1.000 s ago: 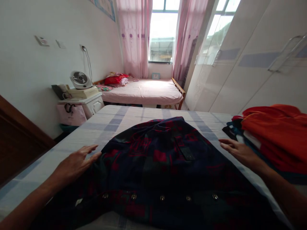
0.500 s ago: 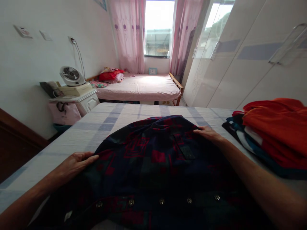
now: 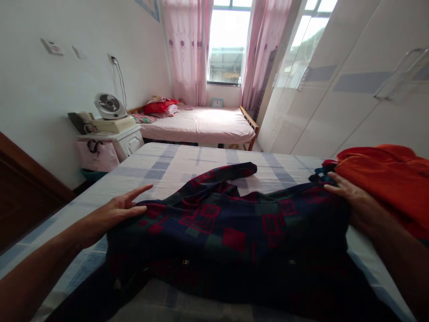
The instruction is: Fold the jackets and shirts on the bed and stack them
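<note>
A dark navy, green and red patterned jacket [image 3: 214, 223] with metal snap buttons is spread, rumpled, over the near bed. One sleeve [image 3: 231, 172] lies across its far side, pointing right. My left hand [image 3: 122, 208] is at the jacket's left shoulder, index finger stretched out and thumb lying along the cloth. At the right end of the jacket, my right hand [image 3: 355, 201] has the cloth between thumb and fingers, beside a pile of folded clothes. The jacket's lower part is in deep shadow.
An orange garment [image 3: 385, 174] tops the pile at the right. The near bed has a white and blue sheet [image 3: 161, 167]. Beyond are a second bed [image 3: 201, 123], a fan [image 3: 110, 106] on a bedside cabinet [image 3: 130, 141], and a white wardrobe [image 3: 335, 107] along the right.
My right hand has moved right with the jacket's edge, drawing it wider. My left fingers have spread from their pinch. The sleeve now shows beyond the jacket, and the view has shifted slightly.
</note>
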`<control>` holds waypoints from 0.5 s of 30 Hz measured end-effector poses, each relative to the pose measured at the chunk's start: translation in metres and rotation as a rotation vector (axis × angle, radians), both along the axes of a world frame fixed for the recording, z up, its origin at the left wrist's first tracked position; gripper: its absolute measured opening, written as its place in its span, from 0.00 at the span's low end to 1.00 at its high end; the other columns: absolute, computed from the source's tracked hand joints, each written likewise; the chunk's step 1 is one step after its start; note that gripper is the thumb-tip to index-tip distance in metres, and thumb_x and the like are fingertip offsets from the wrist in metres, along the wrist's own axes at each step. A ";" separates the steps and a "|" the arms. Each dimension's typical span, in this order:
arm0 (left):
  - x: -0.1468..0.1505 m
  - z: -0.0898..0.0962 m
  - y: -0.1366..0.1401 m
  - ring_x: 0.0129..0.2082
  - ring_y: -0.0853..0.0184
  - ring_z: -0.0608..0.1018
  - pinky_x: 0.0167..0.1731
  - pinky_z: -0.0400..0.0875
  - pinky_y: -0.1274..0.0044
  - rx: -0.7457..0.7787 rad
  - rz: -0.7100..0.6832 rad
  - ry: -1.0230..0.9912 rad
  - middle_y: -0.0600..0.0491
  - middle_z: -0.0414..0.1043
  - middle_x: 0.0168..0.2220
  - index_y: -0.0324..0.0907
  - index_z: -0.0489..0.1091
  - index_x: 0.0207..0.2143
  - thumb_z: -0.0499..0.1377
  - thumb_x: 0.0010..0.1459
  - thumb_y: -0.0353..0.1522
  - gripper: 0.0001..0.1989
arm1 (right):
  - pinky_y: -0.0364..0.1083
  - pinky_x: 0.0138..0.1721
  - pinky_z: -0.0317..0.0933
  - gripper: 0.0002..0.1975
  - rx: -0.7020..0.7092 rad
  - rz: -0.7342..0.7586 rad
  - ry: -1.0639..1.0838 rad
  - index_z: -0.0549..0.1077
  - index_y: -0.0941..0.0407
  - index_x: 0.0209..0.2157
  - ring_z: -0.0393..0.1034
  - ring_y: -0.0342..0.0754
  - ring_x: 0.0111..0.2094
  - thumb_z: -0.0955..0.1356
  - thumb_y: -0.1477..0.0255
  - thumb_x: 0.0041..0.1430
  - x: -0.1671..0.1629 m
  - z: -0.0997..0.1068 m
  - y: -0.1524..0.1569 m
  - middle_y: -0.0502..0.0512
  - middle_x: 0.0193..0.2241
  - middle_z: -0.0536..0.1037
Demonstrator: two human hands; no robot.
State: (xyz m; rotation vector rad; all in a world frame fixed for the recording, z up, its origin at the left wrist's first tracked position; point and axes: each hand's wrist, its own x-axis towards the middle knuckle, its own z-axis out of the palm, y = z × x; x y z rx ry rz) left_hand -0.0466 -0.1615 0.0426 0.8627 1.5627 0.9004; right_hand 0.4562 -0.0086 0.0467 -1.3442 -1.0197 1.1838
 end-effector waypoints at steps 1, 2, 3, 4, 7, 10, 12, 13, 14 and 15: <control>-0.001 0.002 -0.001 0.35 0.61 0.81 0.34 0.77 0.74 0.053 -0.007 -0.011 0.51 0.77 0.44 0.54 0.52 0.62 0.67 0.46 0.40 0.43 | 0.34 0.26 0.69 0.30 0.072 -0.037 -0.022 0.68 0.45 0.52 0.73 0.38 0.25 0.70 0.80 0.47 0.003 0.005 -0.007 0.49 0.40 0.78; -0.004 0.004 -0.001 0.37 0.61 0.80 0.36 0.77 0.75 0.119 0.001 -0.020 0.51 0.77 0.44 0.53 0.56 0.61 0.67 0.45 0.40 0.40 | 0.33 0.27 0.68 0.30 0.132 -0.066 -0.042 0.68 0.43 0.53 0.72 0.37 0.25 0.69 0.79 0.48 0.007 0.010 -0.013 0.48 0.43 0.77; -0.007 0.007 -0.002 0.39 0.61 0.80 0.38 0.76 0.76 0.173 0.011 -0.016 0.51 0.77 0.45 0.51 0.60 0.59 0.67 0.45 0.40 0.37 | 0.32 0.27 0.68 0.29 0.173 -0.078 -0.061 0.68 0.41 0.53 0.72 0.36 0.26 0.69 0.77 0.49 0.012 0.014 -0.018 0.48 0.46 0.76; -0.009 0.009 -0.004 0.42 0.61 0.79 0.40 0.75 0.78 0.204 0.010 0.010 0.52 0.76 0.48 0.49 0.64 0.56 0.67 0.45 0.40 0.34 | 0.32 0.29 0.68 0.28 0.188 -0.077 -0.081 0.69 0.41 0.52 0.72 0.37 0.27 0.69 0.75 0.49 0.017 0.014 -0.023 0.48 0.48 0.75; -0.010 0.011 -0.006 0.51 0.61 0.73 0.45 0.71 0.81 0.154 -0.114 0.127 0.55 0.69 0.55 0.48 0.67 0.55 0.64 0.48 0.42 0.30 | 0.36 0.34 0.69 0.29 0.099 0.012 -0.169 0.67 0.39 0.53 0.74 0.45 0.39 0.71 0.65 0.47 0.030 -0.002 -0.033 0.48 0.55 0.69; -0.001 0.003 0.000 0.49 0.61 0.75 0.45 0.72 0.78 0.047 -0.263 0.133 0.54 0.69 0.55 0.49 0.61 0.58 0.62 0.51 0.44 0.33 | 0.49 0.45 0.68 0.38 -0.032 0.176 -0.406 0.60 0.37 0.58 0.64 0.57 0.55 0.71 0.56 0.44 0.035 -0.036 -0.039 0.48 0.62 0.59; 0.005 -0.006 0.008 0.45 0.60 0.77 0.43 0.73 0.76 0.007 -0.307 0.088 0.52 0.73 0.51 0.48 0.59 0.60 0.62 0.50 0.44 0.35 | 0.55 0.56 0.58 0.43 -0.022 0.301 -0.607 0.58 0.40 0.60 0.54 0.60 0.60 0.72 0.55 0.41 0.036 -0.055 -0.041 0.49 0.63 0.56; 0.008 -0.009 0.013 0.44 0.60 0.78 0.42 0.74 0.75 -0.005 -0.311 0.073 0.52 0.75 0.49 0.48 0.60 0.59 0.64 0.49 0.44 0.36 | 0.55 0.59 0.52 0.42 0.000 0.354 -0.684 0.59 0.42 0.60 0.52 0.60 0.61 0.73 0.55 0.41 0.036 -0.061 -0.042 0.50 0.62 0.58; 0.011 -0.011 0.017 0.42 0.59 0.79 0.41 0.74 0.74 0.005 -0.281 0.080 0.51 0.76 0.46 0.46 0.63 0.57 0.65 0.46 0.43 0.35 | 0.55 0.60 0.49 0.40 0.013 0.393 -0.734 0.63 0.43 0.58 0.52 0.60 0.61 0.73 0.56 0.41 0.035 -0.064 -0.043 0.50 0.61 0.61; 0.012 -0.011 0.021 0.40 0.59 0.79 0.39 0.75 0.74 0.019 -0.240 0.094 0.49 0.78 0.43 0.44 0.66 0.55 0.67 0.44 0.42 0.35 | 0.55 0.61 0.49 0.36 0.013 0.411 -0.749 0.68 0.45 0.55 0.55 0.60 0.60 0.73 0.56 0.41 0.036 -0.062 -0.044 0.51 0.59 0.65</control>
